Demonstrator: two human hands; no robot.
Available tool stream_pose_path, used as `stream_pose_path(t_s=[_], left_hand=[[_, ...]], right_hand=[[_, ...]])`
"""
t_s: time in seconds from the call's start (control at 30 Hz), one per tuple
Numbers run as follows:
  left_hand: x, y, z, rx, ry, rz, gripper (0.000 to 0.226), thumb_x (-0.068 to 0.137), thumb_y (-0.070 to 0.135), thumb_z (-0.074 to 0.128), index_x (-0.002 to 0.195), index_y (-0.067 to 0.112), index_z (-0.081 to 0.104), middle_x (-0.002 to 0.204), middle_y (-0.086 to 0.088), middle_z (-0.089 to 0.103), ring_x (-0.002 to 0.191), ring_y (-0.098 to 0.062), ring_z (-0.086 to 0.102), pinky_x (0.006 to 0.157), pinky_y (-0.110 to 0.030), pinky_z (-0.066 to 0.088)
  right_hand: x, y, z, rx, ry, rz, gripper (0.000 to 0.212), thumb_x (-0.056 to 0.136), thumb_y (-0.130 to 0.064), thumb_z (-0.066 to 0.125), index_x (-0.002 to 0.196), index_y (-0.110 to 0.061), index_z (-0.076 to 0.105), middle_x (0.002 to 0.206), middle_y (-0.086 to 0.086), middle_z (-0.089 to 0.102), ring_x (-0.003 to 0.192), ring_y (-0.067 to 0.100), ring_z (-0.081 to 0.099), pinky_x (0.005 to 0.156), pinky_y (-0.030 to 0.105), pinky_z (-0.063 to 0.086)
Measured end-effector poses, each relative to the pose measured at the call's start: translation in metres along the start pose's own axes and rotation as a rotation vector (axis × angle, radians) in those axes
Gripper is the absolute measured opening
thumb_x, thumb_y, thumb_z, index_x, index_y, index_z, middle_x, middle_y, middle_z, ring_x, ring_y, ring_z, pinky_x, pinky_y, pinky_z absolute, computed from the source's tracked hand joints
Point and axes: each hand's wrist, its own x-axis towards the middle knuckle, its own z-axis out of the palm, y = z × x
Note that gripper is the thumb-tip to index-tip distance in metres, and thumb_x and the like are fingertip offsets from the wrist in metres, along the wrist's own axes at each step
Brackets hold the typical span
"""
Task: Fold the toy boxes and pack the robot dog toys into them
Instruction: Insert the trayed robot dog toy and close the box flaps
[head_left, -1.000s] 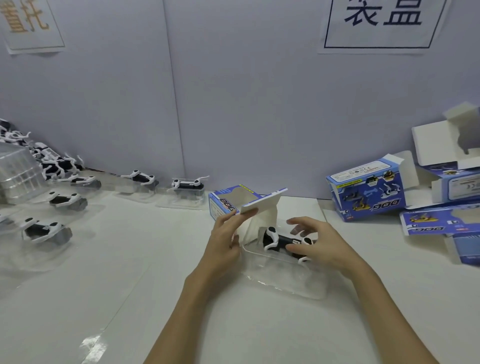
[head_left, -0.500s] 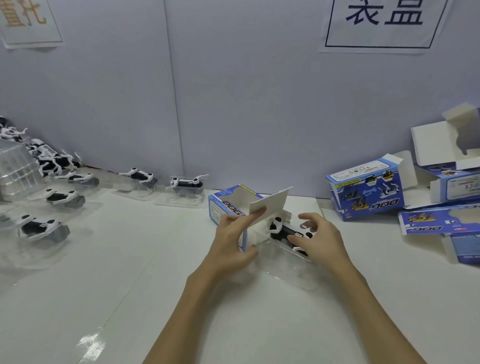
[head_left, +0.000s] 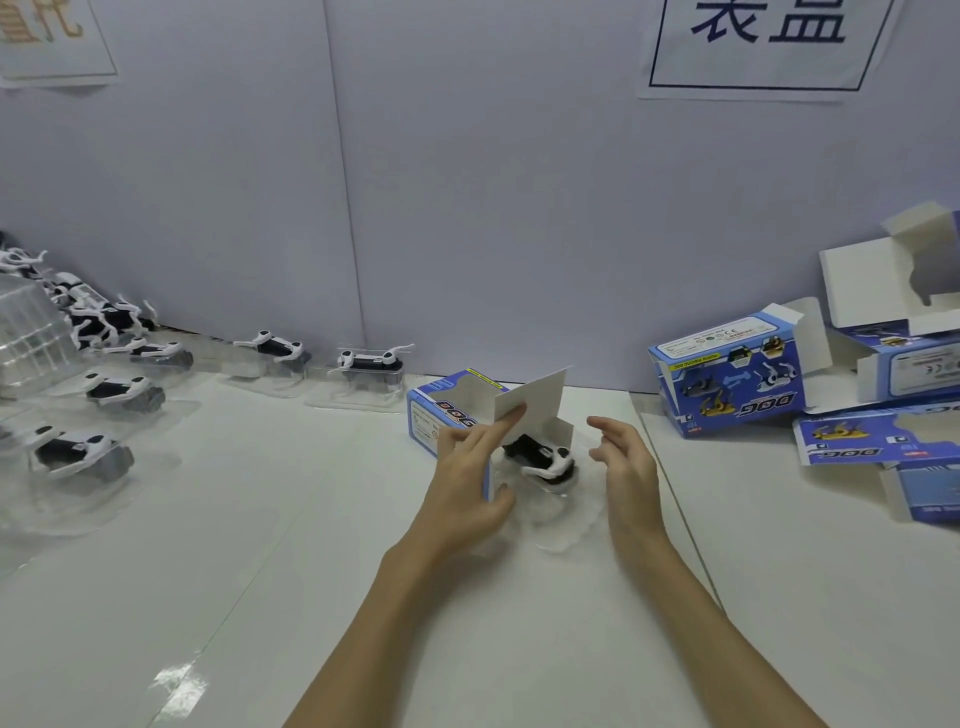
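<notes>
Insertion of a robot dog toy (head_left: 543, 457) into the blue toy box (head_left: 449, 410) is the step in hand, by judgement about halfway done. The toy sits in a clear plastic tray (head_left: 563, 519); its rear end lies inside the open mouth of the box, while its white head end and most of the tray project toward the person.

The left hand (head_left: 470, 486) grips the near corner of the box, thumb against the front edge, and its forefinger holds the white lid flap (head_left: 535, 402) raised. The right hand (head_left: 621, 462) hangs just beside the tray with fingers loosely spread, holding nothing and apparently apart from it.

Risks noted:
- The small side flap (head_left: 563, 434) stands next to the toy; a push could drive the tray's rim against it and crease it inward.
- The tray's rim is wide and flimsy and may snag on the mouth of the box or buckle.
- If the lid flap slips from the forefinger, it would drop onto the toy and block entry.

Further toys in trays (head_left: 371, 366) line the wall to the left; folded and flat boxes (head_left: 727, 384) lie at right.
</notes>
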Motion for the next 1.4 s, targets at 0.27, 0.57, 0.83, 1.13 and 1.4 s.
stream_pose_path(t_s=[0.27, 0.57, 0.83, 1.13, 1.4], left_hand=[[-0.003, 0.005, -0.002, -0.055, -0.003, 0.021, 0.076, 0.085, 0.051, 0.071, 0.154, 0.048, 0.039, 0.14, 0.043, 0.043, 0.125, -0.011, 0.037, 0.106, -0.01, 0.032], [-0.001, 0.007, 0.0, -0.006, 0.206, 0.085, 0.07, 0.087, -0.004, 0.068, 0.136, 0.045, 0.059, 0.115, 0.043, 0.045, 0.101, -0.008, 0.051, 0.089, -0.006, 0.041], [0.003, 0.009, 0.007, -0.052, 0.316, 0.062, 0.068, 0.089, -0.005, 0.068, 0.134, 0.046, 0.062, 0.107, 0.009, 0.06, 0.103, -0.007, 0.055, 0.086, -0.008, 0.042], [0.004, 0.021, -0.001, -0.113, 0.106, 0.342, 0.098, 0.082, 0.027, 0.091, 0.16, 0.031, 0.032, 0.167, 0.009, 0.031, 0.155, -0.016, 0.031, 0.121, -0.027, 0.032], [0.003, 0.033, -0.005, -0.408, 0.294, 0.185, 0.085, 0.087, 0.033, 0.084, 0.151, 0.032, 0.029, 0.156, 0.01, 0.044, 0.145, -0.019, 0.046, 0.11, -0.025, 0.047]], right_hand=[[0.003, 0.014, 0.002, -0.236, -0.253, -0.116, 0.06, 0.092, 0.016, 0.052, 0.141, -0.019, 0.05, 0.135, -0.004, 0.061, 0.13, 0.016, 0.058, 0.11, 0.032, 0.048], [0.009, 0.024, -0.01, -0.393, -0.073, -0.05, 0.013, 0.094, -0.015, 0.072, 0.101, -0.025, 0.075, 0.089, -0.003, 0.076, 0.083, 0.02, 0.072, 0.07, 0.022, 0.053], [0.007, 0.023, -0.004, -0.303, -0.181, -0.023, 0.029, 0.095, -0.014, 0.073, 0.116, -0.026, 0.055, 0.106, 0.002, 0.074, 0.095, 0.021, 0.071, 0.081, 0.03, 0.055], [0.004, -0.012, -0.014, -0.258, 0.185, -0.324, 0.019, 0.096, -0.034, 0.073, 0.086, -0.019, 0.067, 0.07, -0.006, 0.063, 0.06, 0.013, 0.046, 0.057, 0.018, 0.04], [-0.013, -0.055, -0.017, -0.213, 0.32, -0.531, 0.016, 0.1, -0.024, 0.069, 0.092, -0.012, 0.077, 0.079, -0.008, 0.062, 0.066, 0.005, 0.057, 0.062, 0.012, 0.042]])
